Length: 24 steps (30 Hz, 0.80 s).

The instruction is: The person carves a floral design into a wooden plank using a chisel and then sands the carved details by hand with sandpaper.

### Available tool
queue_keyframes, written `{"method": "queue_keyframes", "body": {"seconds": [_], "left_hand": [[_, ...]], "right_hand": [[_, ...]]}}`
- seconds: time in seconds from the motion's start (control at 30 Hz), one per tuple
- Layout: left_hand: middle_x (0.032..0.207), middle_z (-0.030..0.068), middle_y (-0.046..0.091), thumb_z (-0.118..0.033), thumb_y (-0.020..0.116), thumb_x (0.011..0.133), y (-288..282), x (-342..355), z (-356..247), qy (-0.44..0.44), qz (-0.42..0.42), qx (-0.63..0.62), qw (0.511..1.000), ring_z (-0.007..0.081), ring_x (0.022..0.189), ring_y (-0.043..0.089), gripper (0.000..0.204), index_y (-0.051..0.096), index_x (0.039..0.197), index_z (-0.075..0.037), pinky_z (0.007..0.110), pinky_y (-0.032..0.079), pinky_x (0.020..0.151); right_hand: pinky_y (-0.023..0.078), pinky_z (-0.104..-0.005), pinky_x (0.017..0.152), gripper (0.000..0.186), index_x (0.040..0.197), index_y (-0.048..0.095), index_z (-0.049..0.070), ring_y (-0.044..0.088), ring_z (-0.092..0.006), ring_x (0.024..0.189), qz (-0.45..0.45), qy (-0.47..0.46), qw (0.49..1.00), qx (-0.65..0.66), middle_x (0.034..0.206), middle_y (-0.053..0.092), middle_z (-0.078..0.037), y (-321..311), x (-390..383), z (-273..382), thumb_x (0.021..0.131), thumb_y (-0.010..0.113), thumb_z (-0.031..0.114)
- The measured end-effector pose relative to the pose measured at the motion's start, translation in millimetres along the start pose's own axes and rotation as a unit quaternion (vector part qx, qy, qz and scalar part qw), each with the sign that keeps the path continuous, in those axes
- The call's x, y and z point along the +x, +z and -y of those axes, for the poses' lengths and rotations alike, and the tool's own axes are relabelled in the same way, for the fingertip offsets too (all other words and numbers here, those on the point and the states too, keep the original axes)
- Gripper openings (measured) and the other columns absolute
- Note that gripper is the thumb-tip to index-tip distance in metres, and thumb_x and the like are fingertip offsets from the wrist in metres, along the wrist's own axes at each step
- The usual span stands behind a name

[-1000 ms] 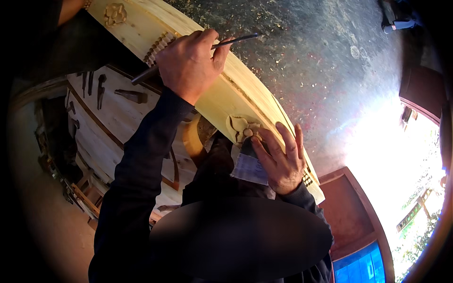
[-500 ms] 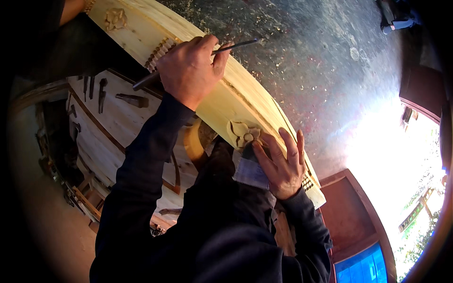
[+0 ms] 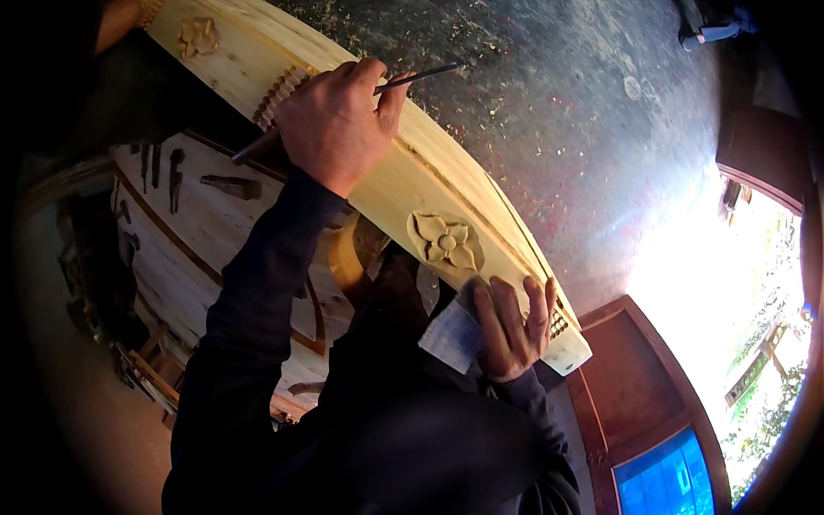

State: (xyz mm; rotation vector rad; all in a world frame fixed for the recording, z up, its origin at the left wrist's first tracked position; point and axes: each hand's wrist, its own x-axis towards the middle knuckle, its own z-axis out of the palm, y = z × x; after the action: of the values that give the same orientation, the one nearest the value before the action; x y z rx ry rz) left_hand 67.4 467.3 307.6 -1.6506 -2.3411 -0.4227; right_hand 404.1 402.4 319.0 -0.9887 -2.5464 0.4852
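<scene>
A long pale wooden beam [image 3: 390, 193] runs diagonally before me, with a carved four-petal flower [image 3: 445, 242] in its face. My left hand [image 3: 339, 124] rests on the beam, closed around a slim dark carving chisel [image 3: 421, 75]; the chisel's handle sticks out toward the lower left. Just below the flower, my right hand [image 3: 515, 330] pinches a folded piece of sandpaper [image 3: 457, 333], grey on one side and whitish on the other. The flower's petals are fully in sight, with the right hand apart from them.
Another carved flower [image 3: 198, 38] and a beaded strip [image 3: 279, 96] lie farther up the beam. Several tools, among them a wood-handled one [image 3: 230, 186], lie on a plank surface [image 3: 193, 245] at left. Wood chips dot the floor [image 3: 549, 129]. A person's leg [image 3: 721, 33] shows far right.
My right hand has drawn back from the flower toward the lower right with the sandpaper, uncovering the petals. My left hand still holds the chisel, and the view has shifted slightly.
</scene>
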Motion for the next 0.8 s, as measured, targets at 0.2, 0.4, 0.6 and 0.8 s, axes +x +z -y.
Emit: {"method": "queue_keyframes", "body": {"seconds": [0.2, 0.4, 0.6, 0.8], "left_hand": [[0.082, 0.0025, 0.079, -0.038, 0.084, 0.098, 0, -1, 3, -0.003, 0.01, -0.003, 1.0, 0.0253, 0.071, 0.078, 0.024, 0.08, 0.097, -0.015, 0.039, 0.056, 0.06], [0.081, 0.0013, 0.079, -0.039, 0.084, 0.098, 0, -3, 2, 0.0, 0.003, -0.001, 1.0, 0.0245, 0.07, 0.077, 0.024, 0.08, 0.096, -0.015, 0.038, 0.056, 0.06], [0.08, 0.0002, 0.079, -0.039, 0.084, 0.098, 1, -3, 3, 0.002, -0.003, 0.005, 1.0, 0.0239, 0.069, 0.076, 0.023, 0.08, 0.096, -0.016, 0.038, 0.055, 0.059], [0.079, -0.0009, 0.078, -0.039, 0.085, 0.097, 5, -2, 4, 0.007, -0.009, 0.011, 1.0, 0.0235, 0.069, 0.076, 0.022, 0.08, 0.094, -0.018, 0.038, 0.054, 0.058]], "right_hand": [[0.046, -0.0693, 0.124, 0.037, 0.131, 0.082, 0.013, 0.055, -0.0339, 0.151, 0.021, -0.023, 0.999, -0.007, 0.144, 0.073, -0.007, 19, 17, -6, 0.094, 0.073, 0.011], [0.042, -0.0688, 0.128, 0.039, 0.13, 0.082, 0.014, 0.054, -0.0335, 0.152, 0.047, -0.023, 0.999, 0.013, 0.147, 0.072, -0.006, 20, 29, -4, 0.093, 0.073, 0.011], [0.038, -0.07, 0.129, 0.042, 0.133, 0.081, 0.016, 0.052, -0.0349, 0.153, 0.065, -0.033, 0.997, 0.021, 0.147, 0.071, -0.005, 15, 22, -15, 0.092, 0.072, 0.013], [0.039, -0.0704, 0.128, 0.044, 0.134, 0.081, 0.016, 0.052, -0.0356, 0.153, 0.053, -0.047, 0.997, 0.022, 0.148, 0.07, -0.006, 18, 19, -24, 0.091, 0.071, 0.013]]}}
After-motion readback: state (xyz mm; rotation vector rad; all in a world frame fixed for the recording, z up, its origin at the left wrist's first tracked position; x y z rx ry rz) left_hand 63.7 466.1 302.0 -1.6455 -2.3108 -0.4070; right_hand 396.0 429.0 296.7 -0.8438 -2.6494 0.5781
